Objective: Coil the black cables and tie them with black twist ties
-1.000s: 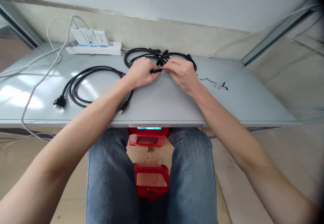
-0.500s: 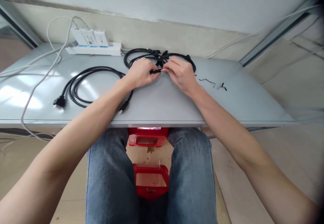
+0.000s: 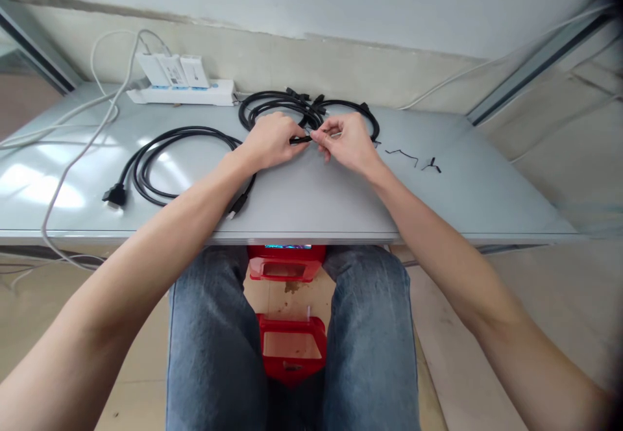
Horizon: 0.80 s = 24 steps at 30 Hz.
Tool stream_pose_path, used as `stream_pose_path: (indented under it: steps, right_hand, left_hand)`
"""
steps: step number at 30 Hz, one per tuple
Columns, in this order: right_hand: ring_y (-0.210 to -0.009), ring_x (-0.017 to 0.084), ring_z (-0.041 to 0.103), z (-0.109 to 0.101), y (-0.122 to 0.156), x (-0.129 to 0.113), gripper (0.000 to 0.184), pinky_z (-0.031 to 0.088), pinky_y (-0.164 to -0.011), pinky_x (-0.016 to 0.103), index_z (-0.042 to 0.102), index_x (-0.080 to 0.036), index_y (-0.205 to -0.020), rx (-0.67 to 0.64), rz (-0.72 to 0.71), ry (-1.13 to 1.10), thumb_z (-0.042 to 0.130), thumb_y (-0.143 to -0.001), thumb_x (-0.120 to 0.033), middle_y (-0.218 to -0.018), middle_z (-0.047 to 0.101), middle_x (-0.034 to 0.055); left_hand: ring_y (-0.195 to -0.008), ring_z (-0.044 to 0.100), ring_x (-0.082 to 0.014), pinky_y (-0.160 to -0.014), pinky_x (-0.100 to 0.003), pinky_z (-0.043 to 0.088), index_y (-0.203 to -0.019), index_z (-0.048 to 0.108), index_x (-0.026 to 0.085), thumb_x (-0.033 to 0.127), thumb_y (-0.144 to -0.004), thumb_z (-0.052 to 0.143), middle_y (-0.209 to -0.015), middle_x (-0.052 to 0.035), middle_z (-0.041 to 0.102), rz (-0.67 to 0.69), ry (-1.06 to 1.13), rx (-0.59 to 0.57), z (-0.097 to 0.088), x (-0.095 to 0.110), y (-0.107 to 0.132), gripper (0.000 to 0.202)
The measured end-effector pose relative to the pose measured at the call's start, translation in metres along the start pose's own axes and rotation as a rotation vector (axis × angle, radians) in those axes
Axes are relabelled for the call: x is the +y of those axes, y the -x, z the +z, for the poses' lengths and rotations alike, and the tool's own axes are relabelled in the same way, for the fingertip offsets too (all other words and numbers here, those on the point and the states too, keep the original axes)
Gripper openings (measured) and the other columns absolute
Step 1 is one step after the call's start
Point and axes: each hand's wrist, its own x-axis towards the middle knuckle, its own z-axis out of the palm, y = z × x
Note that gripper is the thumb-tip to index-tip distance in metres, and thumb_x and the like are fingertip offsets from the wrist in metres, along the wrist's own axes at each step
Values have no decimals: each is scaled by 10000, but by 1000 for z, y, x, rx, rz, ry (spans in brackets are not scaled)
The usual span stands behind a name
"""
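My left hand (image 3: pixel 276 140) is closed on a short stretch of black cable (image 3: pixel 300 139), its thumb and forefinger pinching it. Fingertips of my right hand (image 3: pixel 346 140) meet in a pinch close by; what they hold is too small to make out. Behind both hands lie coiled black cables (image 3: pixel 272 97) with dark plugs, partly hidden by my fingers. Another looped black cable (image 3: pixel 187 132) rests to the left of my left hand, a plug at each end, one of them an HDMI type.
Thin black ties (image 3: pixel 403 154) lie right of my right hand on the grey table (image 3: pixel 311 204). A white power strip (image 3: pixel 182 95) with chargers stands by the wall. White cords (image 3: pixel 63 174) hang over the left front edge. Red plastic stools or baskets (image 3: pixel 292 343) are below.
My right hand's fingers have opened out slightly while thumb and forefinger stay pinched. My left hand stays in place on the cable.
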Motion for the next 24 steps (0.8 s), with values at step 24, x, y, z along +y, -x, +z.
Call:
stream_pose_path:
  steps: [24]
  right_hand:
    - [-391, 55, 340, -8, 3, -19, 496, 121, -293, 212, 566, -237, -985, -64, 497, -522, 848, -980, -645, -669, 601, -25]
  left_hand:
    - [-849, 729, -297, -767, -405, 452, -954, 802, 253, 497, -1041, 549, -793, -90, 767, 13, -7, 65, -6, 11, 2, 362]
